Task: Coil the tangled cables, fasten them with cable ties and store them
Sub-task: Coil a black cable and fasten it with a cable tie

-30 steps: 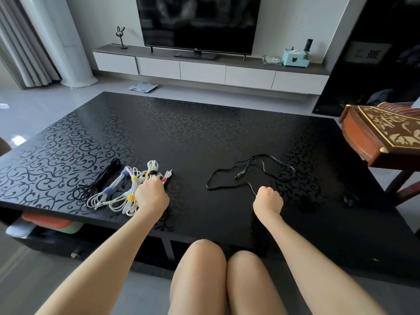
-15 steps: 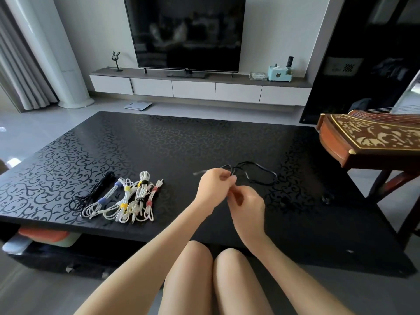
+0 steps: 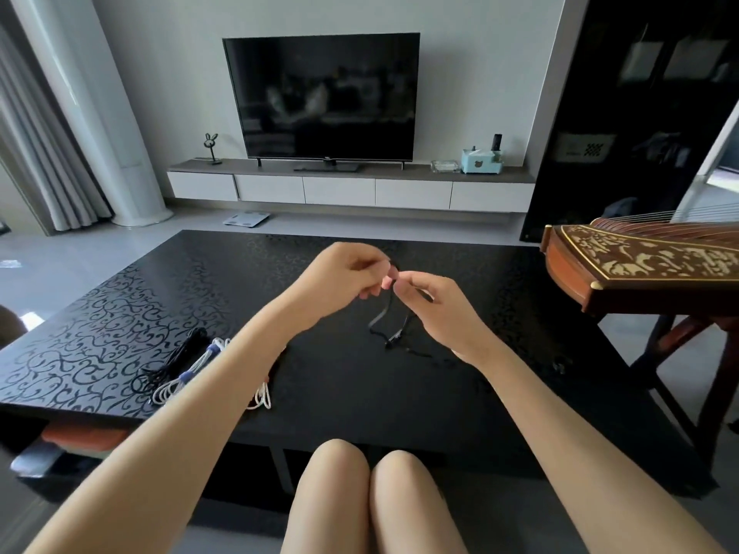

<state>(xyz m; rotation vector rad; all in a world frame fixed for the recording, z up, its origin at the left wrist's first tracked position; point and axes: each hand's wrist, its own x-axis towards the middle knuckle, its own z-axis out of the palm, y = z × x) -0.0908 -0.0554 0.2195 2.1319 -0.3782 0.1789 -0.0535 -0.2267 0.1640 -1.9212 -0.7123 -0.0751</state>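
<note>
Above the middle of the black scroll-patterned bench [image 3: 400, 401], I have both hands raised and nearly touching. My left hand [image 3: 344, 273] has its fingers curled and pinches the top of a thin black cable [image 3: 379, 318]. My right hand [image 3: 434, 309] pinches the same cable just beside it, between thumb and forefinger. From that grip the cable hangs in a narrow loop, and its lower end, with a small connector, trails on the bench below my right wrist. Near the front left edge of the bench lies a coiled black bundle [image 3: 176, 359]. Beside it are coiled white cables [image 3: 188, 373] wrapped with blue ties [image 3: 212, 350], partly hidden under my left forearm. To the right, a carved wooden zither [image 3: 640, 269] on a stand overhangs the bench corner. Beyond the bench, a dark television [image 3: 320, 97] stands on a low white cabinet [image 3: 340, 191], and a bathroom scale [image 3: 244, 219] lies on the floor.
</note>
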